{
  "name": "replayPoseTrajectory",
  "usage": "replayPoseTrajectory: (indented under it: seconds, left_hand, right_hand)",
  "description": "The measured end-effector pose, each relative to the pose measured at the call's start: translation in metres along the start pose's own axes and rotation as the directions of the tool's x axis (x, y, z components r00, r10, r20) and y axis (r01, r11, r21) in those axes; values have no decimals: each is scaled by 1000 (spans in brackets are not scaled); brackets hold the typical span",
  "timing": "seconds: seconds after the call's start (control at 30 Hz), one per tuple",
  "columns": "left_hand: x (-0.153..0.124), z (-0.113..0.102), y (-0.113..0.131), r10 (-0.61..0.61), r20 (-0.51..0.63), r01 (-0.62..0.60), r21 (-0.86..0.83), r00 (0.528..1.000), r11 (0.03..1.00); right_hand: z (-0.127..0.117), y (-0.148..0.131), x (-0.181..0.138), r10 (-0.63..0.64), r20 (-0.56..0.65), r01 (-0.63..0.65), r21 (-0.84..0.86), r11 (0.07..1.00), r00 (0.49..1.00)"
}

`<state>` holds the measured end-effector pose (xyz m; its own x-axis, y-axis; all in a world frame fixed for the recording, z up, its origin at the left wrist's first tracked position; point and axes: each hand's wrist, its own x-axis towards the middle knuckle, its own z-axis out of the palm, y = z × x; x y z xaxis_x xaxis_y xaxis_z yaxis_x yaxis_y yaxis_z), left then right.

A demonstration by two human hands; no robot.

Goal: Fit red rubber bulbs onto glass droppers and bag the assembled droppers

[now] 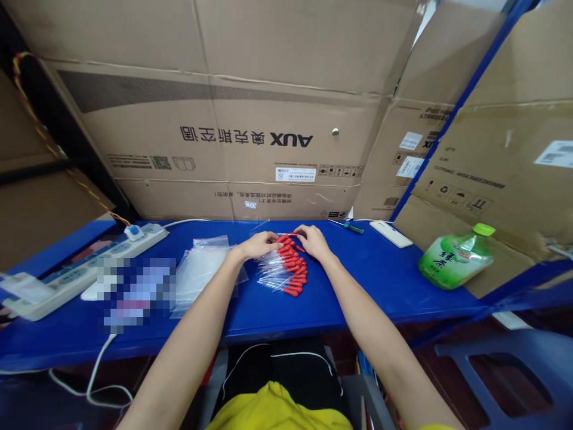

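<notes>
A row of several clear droppers with red rubber bulbs (pixel 290 269) lies on the blue table (pixel 367 280) in front of me. My left hand (pixel 258 243) rests at the row's far left end, fingers curled over the glass tips. My right hand (pixel 313 240) sits at the far right end, fingers bent over the red bulbs. Both hands touch the top of the row; whether either pinches a single dropper is hidden by the fingers.
A stack of clear plastic bags (pixel 201 272) lies left of the droppers. A white power strip (pixel 80 269) sits at far left. A green tea bottle (pixel 456 257), a white remote (pixel 391 233) and a small screwdriver (pixel 351 227) lie to the right. Cardboard boxes (pixel 250 137) wall the back.
</notes>
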<state>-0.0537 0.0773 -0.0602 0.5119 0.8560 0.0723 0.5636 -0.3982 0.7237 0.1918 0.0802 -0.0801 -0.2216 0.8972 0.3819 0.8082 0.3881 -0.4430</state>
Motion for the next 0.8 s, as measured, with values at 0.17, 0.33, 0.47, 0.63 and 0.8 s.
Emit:
replayPoseTrajectory:
  seconds: [0.17,0.33,0.47,0.63,0.8]
  left_hand:
    - [-3,-3,-4,39,-74,-43,-45,996,998]
    - [-7,-12,-1,81,-87,-65,178,993,982]
    - [-7,-13,-4,90,-135,-48,286,987,957]
    - [-2,-9,-11,63,-211,25,393,975,919]
    - [0,-6,-14,50,-261,80,464,964,882]
  right_hand:
    - [-2,3,-2,19,22,-19,-7,1000,1000]
    - [-4,6,-3,34,1,-34,15,999,999]
    - [-5,4,-2,20,9,-20,6,1000,1000]
    - [-5,-1,-3,-13,23,12,7,1000,1000]
    - [-6,-7,-3,-115,58,114,28,993,992]
